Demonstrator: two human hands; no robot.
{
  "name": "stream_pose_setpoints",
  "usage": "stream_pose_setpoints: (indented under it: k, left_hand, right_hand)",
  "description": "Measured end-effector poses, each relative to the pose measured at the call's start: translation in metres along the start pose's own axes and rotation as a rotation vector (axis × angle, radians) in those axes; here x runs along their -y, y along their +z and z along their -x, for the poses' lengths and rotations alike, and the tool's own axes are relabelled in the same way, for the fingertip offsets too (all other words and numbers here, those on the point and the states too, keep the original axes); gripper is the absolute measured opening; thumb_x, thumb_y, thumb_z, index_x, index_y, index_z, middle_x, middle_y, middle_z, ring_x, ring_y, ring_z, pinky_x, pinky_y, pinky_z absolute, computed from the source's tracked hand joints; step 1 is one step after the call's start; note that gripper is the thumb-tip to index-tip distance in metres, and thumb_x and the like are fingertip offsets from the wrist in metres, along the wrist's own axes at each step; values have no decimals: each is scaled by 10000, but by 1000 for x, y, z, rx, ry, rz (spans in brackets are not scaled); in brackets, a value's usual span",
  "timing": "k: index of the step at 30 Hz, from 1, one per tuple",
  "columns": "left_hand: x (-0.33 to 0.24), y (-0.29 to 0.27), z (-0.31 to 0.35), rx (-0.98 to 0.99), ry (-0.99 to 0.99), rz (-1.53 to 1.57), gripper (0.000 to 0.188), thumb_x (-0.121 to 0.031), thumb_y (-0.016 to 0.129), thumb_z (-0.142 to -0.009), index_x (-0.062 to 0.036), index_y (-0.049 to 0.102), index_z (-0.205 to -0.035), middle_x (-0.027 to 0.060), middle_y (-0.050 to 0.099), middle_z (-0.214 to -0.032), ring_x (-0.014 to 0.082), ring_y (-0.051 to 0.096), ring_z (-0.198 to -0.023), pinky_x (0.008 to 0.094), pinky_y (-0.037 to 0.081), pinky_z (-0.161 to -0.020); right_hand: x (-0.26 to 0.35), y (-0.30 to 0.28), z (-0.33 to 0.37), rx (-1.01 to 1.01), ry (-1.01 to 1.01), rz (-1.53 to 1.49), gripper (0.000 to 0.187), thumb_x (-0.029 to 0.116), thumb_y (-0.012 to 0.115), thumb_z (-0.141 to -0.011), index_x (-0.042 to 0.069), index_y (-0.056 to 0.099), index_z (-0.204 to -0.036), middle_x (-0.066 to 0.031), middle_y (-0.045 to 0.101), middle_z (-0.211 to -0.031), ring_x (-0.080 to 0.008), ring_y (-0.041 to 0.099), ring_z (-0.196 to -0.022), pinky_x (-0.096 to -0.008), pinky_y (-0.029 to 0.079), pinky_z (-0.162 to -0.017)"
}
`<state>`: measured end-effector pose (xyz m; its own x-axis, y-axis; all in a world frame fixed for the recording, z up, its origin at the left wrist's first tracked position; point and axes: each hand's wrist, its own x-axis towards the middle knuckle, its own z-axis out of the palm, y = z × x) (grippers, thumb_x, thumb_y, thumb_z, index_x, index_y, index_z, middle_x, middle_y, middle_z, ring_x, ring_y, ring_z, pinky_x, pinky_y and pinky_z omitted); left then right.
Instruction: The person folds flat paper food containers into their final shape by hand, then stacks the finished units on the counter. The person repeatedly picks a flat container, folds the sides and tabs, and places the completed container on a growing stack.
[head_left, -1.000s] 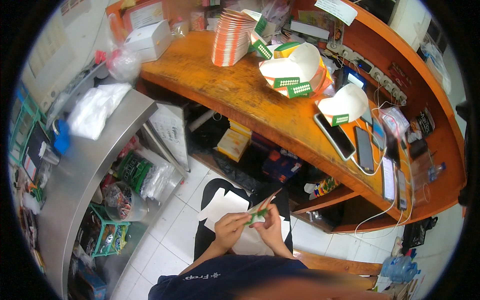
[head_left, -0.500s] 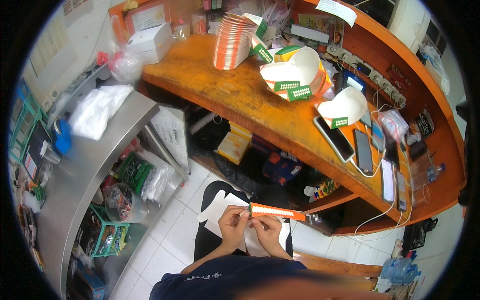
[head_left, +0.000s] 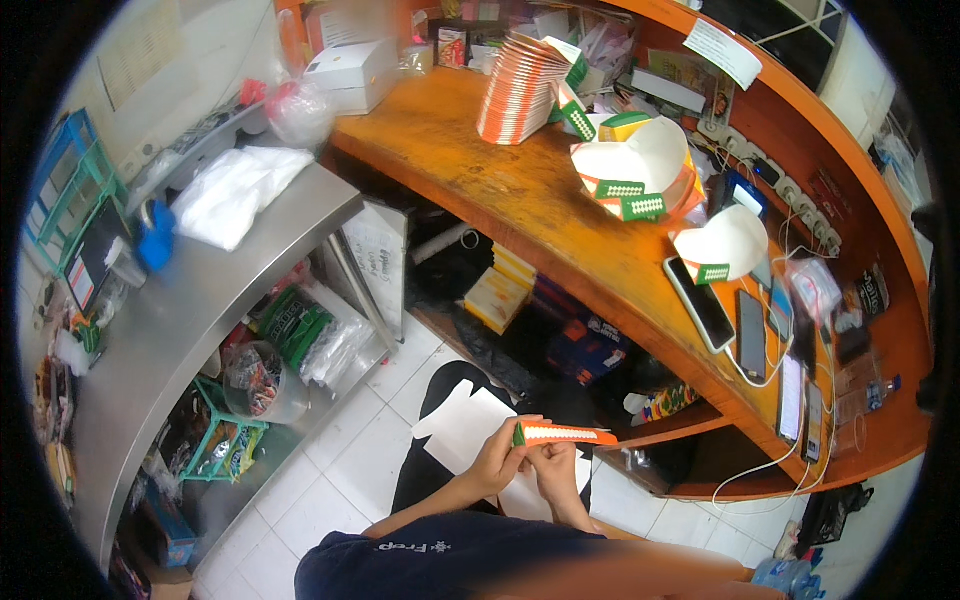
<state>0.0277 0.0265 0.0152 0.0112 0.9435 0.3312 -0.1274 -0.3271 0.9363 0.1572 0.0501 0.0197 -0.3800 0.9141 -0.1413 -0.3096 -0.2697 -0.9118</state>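
Over my lap, a small orange, white and green paper carton piece (head_left: 570, 435) is held edge-up between my two hands. My left hand (head_left: 497, 466) is closed on its green end, thumb beneath and fingers behind. My right hand (head_left: 556, 474) pinches its lower edge near the middle; some fingertips are hidden behind the card. Flat white card blanks (head_left: 462, 426) lie on my black-clad thighs, partly covered by my hands and forearms.
A stack of nested orange-striped cartons (head_left: 518, 92) stands on the wooden counter (head_left: 430, 125), beside open paper boxes (head_left: 635, 165). Several phones (head_left: 700, 305) with white cables lie at the counter's right. A steel counter (head_left: 235, 270) with a white plastic bag (head_left: 240, 195) curves along the left.
The view has shifted, so the counters appear farther right and lower. My left fingers have moved farther round the carton's green end. Both hands still hold the carton.
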Motion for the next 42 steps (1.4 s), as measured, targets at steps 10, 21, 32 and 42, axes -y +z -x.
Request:
stream_pose_setpoints:
  k: [10,21,32,42]
  left_hand:
    - [6,-13,-1,-528,128,-325,192,-67,633,-897,-28,452,-950,25,496,-732,93,492,-678,236,412,-627]
    - [-4,-6,-3,-447,-257,540,108,-103,596,-939,-11,551,-973,60,613,-947,118,607,-910,275,494,-848]
    - [-20,9,-5,-443,154,-420,106,-59,764,-741,-30,719,-832,86,693,-765,185,640,-698,301,449,-670]
    - [-14,8,4,-485,-191,36,125,33,692,-819,45,691,-944,95,706,-912,155,678,-821,250,542,-749]
  right_hand:
    - [21,21,1,-542,-301,477,179,55,699,-835,12,581,-962,-58,574,-864,-151,548,-829,-289,447,-841]
    - [33,10,-6,-68,-546,859,76,-6,726,-758,14,719,-832,-102,713,-866,-179,670,-801,-263,503,-681]
    - [35,16,-5,-238,-492,567,63,19,685,-826,9,707,-884,-120,685,-977,-184,655,-882,-253,523,-705]
    - [26,11,-2,-115,-389,469,110,34,614,-889,0,694,-957,-126,670,-1029,-178,631,-946,-259,511,-761]
